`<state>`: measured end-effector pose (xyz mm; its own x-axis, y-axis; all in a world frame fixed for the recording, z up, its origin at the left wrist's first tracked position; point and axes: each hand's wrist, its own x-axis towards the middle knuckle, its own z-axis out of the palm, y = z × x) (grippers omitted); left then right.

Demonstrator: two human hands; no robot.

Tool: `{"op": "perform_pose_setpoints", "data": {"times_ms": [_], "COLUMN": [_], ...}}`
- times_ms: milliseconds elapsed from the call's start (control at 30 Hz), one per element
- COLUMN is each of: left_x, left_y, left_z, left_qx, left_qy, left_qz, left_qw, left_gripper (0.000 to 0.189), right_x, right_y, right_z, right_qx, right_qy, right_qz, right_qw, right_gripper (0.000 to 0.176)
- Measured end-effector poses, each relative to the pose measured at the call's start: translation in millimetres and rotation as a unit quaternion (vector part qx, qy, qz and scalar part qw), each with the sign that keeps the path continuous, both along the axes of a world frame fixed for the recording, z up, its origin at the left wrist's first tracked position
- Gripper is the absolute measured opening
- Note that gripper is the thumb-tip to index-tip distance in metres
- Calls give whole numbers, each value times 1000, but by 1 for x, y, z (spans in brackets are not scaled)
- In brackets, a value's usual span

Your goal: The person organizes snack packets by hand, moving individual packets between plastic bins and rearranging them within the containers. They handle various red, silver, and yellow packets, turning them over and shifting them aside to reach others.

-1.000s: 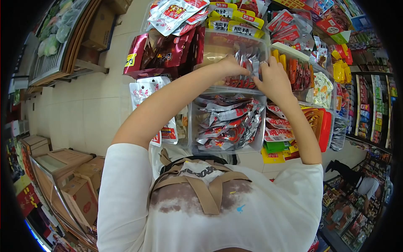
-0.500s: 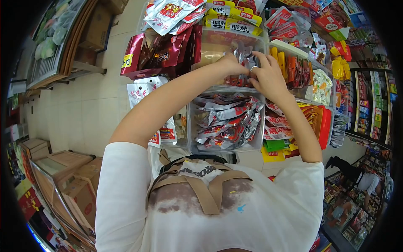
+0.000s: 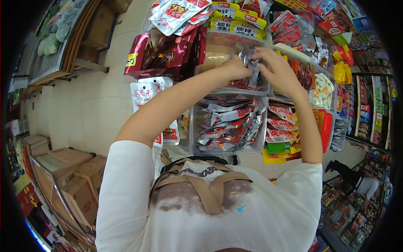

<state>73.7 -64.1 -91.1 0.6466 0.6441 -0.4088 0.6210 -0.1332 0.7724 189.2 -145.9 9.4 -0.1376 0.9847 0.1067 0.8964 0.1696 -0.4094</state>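
Two hands on silver packets in a clear bin

Both hands meet at the upper clear bin (image 3: 216, 48) on the shop display. The left hand (image 3: 234, 68) is curled tight, its fingers pressed together on a bunch of silver packets (image 3: 251, 63) that stand upright in the bin. The right hand (image 3: 280, 72) comes in from the other side, its fingertips (image 3: 265, 53) bent over the tops of the same packets and pinching them. The packets sit between the two hands, partly inside the bin.

Just below is a second clear bin (image 3: 197, 145) filled with silver and red packets lying flat. Dark red bags (image 3: 168, 52) hang beside the left hand, and yellow packs (image 3: 235, 21) lie above the upper bin. An orange tray (image 3: 325, 128) stands near the right forearm. Cardboard boxes (image 3: 79, 193) sit on the floor well apart, and another person (image 3: 366, 185) bends over in the far aisle.
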Motion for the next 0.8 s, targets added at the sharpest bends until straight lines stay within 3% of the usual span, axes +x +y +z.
{"op": "perform_pose_setpoints", "data": {"times_ms": [67,133,167,233,267,300,367,400,433,500,567,600,667,700,800], "left_x": [-2,-1,-2,-11,-15,-16,-13,-12,-12,-12,-11,-12,-12,-12,-11], "left_y": [0,2,1,-5,-6,-7,-9,-2,-1,-2,-3,-2,-3,-5,-5], "left_z": [0,-10,-4,7,12,11,4,2,4,5,2,3,4,4,-1], "left_qx": [-11,35,39,-85,-105,-100,-46,-74,-72,-115,-58,-62,-65,-53,-39], "left_qy": [-21,-197,-197,-122,-154,-154,-86,-49,-51,-28,-29,-20,-12,-11,-23], "left_qz": [29,-90,-89,-62,-74,-66,13,-24,-18,-13,1,-22,-46,-32,-15], "left_qw": [999,976,976,987,980,981,995,996,996,993,998,998,997,998,999], "left_gripper": [65,44,44,30,44,44,58,73,73,78,83,90,97,96,94], "right_x": [-8,-14,-21,-36,-40,-44,-50,-54,-58,-59,-54,-53,-52,-50,-60], "right_y": [28,58,69,88,94,99,107,108,110,117,132,141,164,177,211], "right_z": [-11,-38,-41,-42,-41,-39,-28,-11,5,25,35,34,28,22,5], "right_qx": [29,-8,-5,-187,-183,-173,-162,-161,-159,-136,-59,-57,73,75,92], "right_qy": [40,10,9,-70,-72,-92,-116,-33,51,93,135,134,90,89,-64], "right_qz": [27,106,109,89,97,118,145,127,107,28,-4,-4,-61,-61,-31], "right_qw": [998,994,994,976,976,973,969,978,980,986,989,989,991,991,993], "right_gripper": [20,20,20,27,27,27,27,28,29,30,32,32,38,38,50]}}
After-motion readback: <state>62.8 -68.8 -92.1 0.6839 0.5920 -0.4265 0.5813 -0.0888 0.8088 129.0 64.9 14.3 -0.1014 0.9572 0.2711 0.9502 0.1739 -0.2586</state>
